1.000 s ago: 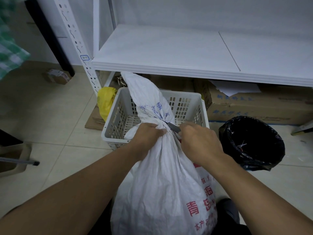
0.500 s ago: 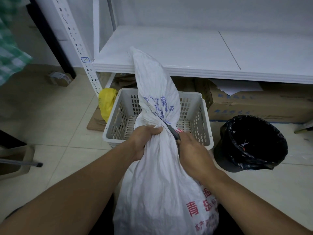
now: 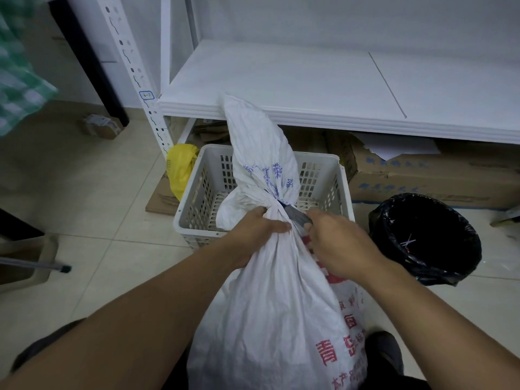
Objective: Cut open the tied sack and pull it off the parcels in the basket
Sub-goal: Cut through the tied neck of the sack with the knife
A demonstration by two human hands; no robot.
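Observation:
A full white woven sack with red and blue print stands on the floor right in front of me. Its neck is tied tight, and the loose top flops up over the basket. My left hand grips the sack just below the tie. My right hand holds a grey cutter, whose blade touches the tie. Behind the sack sits a white perforated plastic basket; what I can see of its inside shows no parcels.
A black-lined bin stands to the right of the basket. A white shelf hangs over cardboard boxes. A yellow bag lies left of the basket. A metal rod juts in at the far left.
The sack's loose top rose up against the shelf edge, then sagged a little. My right hand shifted along the tie with the cutter. My left hand kept its grip.

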